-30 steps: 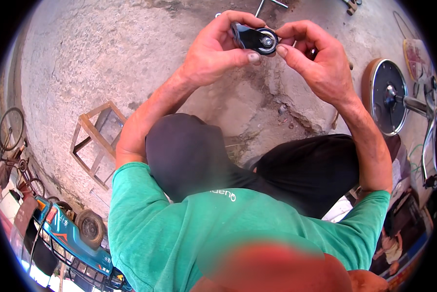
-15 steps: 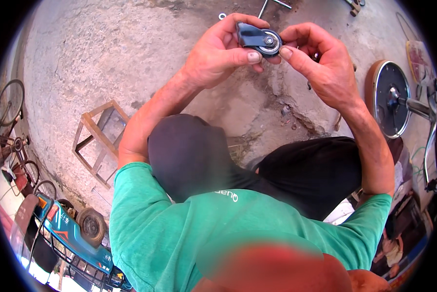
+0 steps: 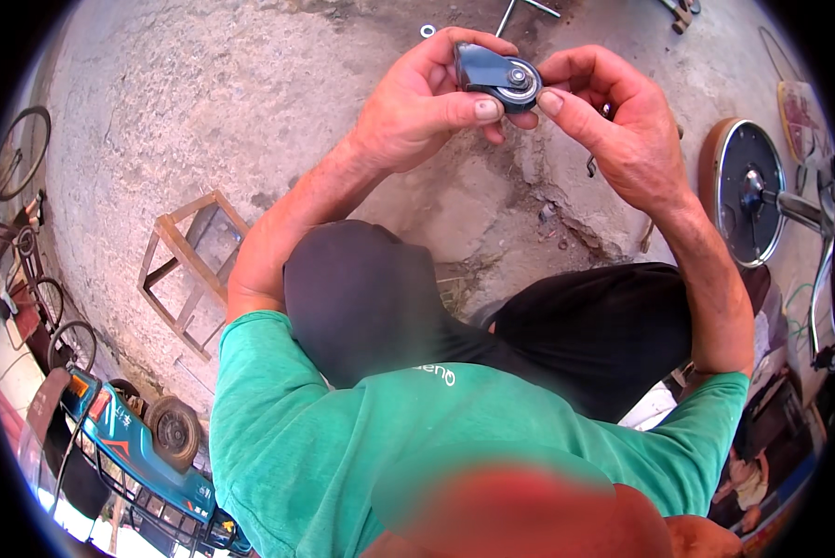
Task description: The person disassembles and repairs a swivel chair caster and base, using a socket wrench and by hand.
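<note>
A small caster wheel (image 3: 520, 82) with a dark, shiny metal bracket is held up over the floor, between both hands. Fingers and thumb of my left hand (image 3: 422, 104) are closed around the bracket, the thumb lying along its lower edge. From the other side, my right hand (image 3: 629, 126) pinches the wheel's rim between thumb and forefinger. A round bolt head shows at the wheel's centre. The far side of the caster is hidden, and so are the right hand's curled fingertips.
Beyond the hands, a T-handled wrench (image 3: 507, 17) and a washer (image 3: 427, 31) lie on cracked concrete. At right stands a large wheel (image 3: 752, 191) with a dark disc. A wooden frame (image 3: 187, 270), bicycles (image 3: 25, 153) and a blue cargo vehicle (image 3: 129, 437) are at left.
The caster has turned very slightly in my fingers, with more light on its bracket. Both hands keep the same hold, and the view has shifted a little.
</note>
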